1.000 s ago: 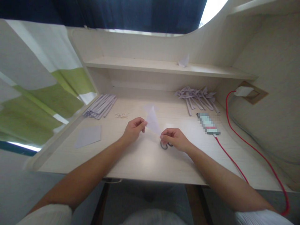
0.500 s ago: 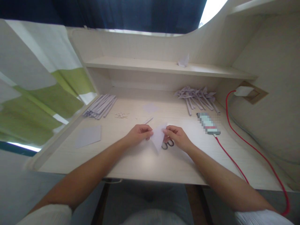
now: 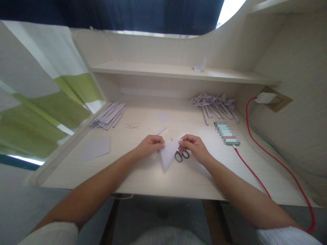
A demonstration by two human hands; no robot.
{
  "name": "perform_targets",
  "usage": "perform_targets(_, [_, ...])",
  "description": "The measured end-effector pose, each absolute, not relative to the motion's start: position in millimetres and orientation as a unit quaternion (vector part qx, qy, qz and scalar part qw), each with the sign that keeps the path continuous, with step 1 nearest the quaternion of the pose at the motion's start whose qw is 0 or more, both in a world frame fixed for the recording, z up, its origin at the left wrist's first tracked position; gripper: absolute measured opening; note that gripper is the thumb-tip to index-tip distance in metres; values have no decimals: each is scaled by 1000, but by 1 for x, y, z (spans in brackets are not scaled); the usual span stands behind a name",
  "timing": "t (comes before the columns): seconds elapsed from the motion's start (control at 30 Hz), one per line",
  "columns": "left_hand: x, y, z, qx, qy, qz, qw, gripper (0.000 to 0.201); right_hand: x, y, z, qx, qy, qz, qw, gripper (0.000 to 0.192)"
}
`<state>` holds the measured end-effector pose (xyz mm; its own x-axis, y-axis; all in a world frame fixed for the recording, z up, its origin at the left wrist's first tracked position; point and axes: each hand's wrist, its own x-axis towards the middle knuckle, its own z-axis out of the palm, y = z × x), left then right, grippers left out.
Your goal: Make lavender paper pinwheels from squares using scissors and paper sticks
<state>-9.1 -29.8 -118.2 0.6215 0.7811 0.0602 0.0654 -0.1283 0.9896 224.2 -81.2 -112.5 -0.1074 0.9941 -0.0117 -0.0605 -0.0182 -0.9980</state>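
Between my hands is a sheet of pale paper (image 3: 168, 153), its upper edge roughly level and a point hanging downward. My left hand (image 3: 151, 146) pinches its upper left corner between thumb and fingers. At the upper right corner, my right hand (image 3: 193, 147) is closed on the same paper. A pair of scissors (image 3: 178, 156) with dark handles lies on the desk, partly hidden behind the paper and my right hand. Just beyond my left hand rests a thin rolled paper stick (image 3: 160, 131).
Paper sticks (image 3: 109, 115) lie bundled at left, near small pale pieces (image 3: 132, 125) and stacked paper (image 3: 96, 148). Paper pinwheels (image 3: 214, 103) lie back right, near a phone (image 3: 227, 133) with a red cable (image 3: 251, 173). One pale paper square (image 3: 164, 117) lies at the back.
The paper has turned from a tilted, diamond-like view to a downward-pointing triangle. Its lower tip has shifted left, showing more of the scissors. Both hands keep their hold.
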Motion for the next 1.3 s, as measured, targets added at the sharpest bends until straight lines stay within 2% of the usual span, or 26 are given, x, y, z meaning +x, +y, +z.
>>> perform_targets(0.23, [-8,-30,-115,669,348,330,569,19,227,-80,-114,-463,-511,556,464,12])
perform_targets(0.37, [-9,-29,-112,677,365,346,537,16,226,-79,-115,-460,-503,564,466,14])
perform_targets(0.83, [-10,-29,-113,663,354,354,556,20,227,-79,-114,-469,-525,516,488,21])
perform_targets(1.13, [-10,-34,-118,707,324,262,571,24,223,-82,-115,-471,-557,486,481,24])
perform_targets(1.3, [-11,-31,-117,707,338,301,544,26,222,-82,-114,-472,-572,483,465,28])
